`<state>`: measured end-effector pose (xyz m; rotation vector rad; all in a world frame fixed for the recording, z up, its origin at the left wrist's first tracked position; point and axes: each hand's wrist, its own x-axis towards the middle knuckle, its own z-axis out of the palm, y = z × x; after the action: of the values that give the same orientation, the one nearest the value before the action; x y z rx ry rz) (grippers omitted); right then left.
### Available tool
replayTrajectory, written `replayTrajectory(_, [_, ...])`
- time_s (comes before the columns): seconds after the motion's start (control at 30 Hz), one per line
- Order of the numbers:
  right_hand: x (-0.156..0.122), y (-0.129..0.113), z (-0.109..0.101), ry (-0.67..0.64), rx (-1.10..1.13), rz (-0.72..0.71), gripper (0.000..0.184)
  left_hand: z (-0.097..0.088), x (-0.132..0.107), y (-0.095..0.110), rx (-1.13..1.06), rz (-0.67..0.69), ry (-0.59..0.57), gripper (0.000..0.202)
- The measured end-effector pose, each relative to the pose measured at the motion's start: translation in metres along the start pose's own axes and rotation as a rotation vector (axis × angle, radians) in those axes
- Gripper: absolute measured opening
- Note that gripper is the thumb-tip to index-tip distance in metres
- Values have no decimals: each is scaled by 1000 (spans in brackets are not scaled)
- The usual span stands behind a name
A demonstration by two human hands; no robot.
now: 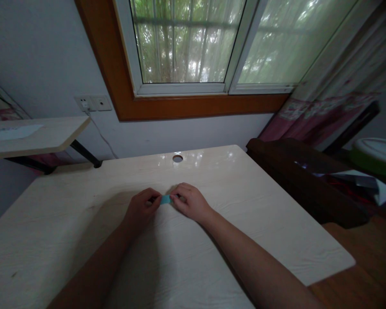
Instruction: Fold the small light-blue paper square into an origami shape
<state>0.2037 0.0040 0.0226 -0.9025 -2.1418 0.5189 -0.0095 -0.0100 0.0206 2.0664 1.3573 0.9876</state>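
Between my two hands stretches a small flat teal strip [165, 199], just above or on the pale wooden desk [193, 253]; I cannot tell which. It looks like a short piece of paper or tape. My left hand [144, 205] pinches its left end between thumb and forefinger. At the opposite end, the fingers of my right hand [188, 199] are closed on it. The fingers hide both ends of the strip.
Behind the hands, the desk has a round cable hole [177, 159]. A raised shelf [51, 139] on black legs stands at left, bearing a white sheet [14, 132]. A socket [93, 103] with a cord is on the wall. Dark furniture [302, 180] borders the right.
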Motion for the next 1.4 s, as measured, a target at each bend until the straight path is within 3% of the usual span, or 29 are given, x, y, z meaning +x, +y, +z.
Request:
replayTrajectory(0.2, [-2,9,-5,158,-21,139,16,-2,3,-11,-108,-135,140,17])
replayTrajectory(0.33, [-3,14,-6,188,-2,166,13,-1,5,-16,-176,-161,197,20])
replayTrajectory(0.43, [-3,12,-4,154,23,121,13,2,5,-13,-187,-98,192,18])
replayTrajectory(0.57, [-1,7,2,84,50,40,11,5,5,-8,-169,32,92,18])
replayTrajectory(0.7, [0,6,5,45,46,0,9,5,3,-8,-72,79,4,12])
replayTrajectory(1.1, [0,-2,11,45,-92,-82,7,8,0,-6,87,214,36,9])
replayTrajectory(1.27, [2,-3,8,72,-98,-67,6,6,-1,-8,99,201,72,10])
replayTrajectory(1.4, [1,6,2,167,-103,14,5,3,1,-6,89,151,118,7])
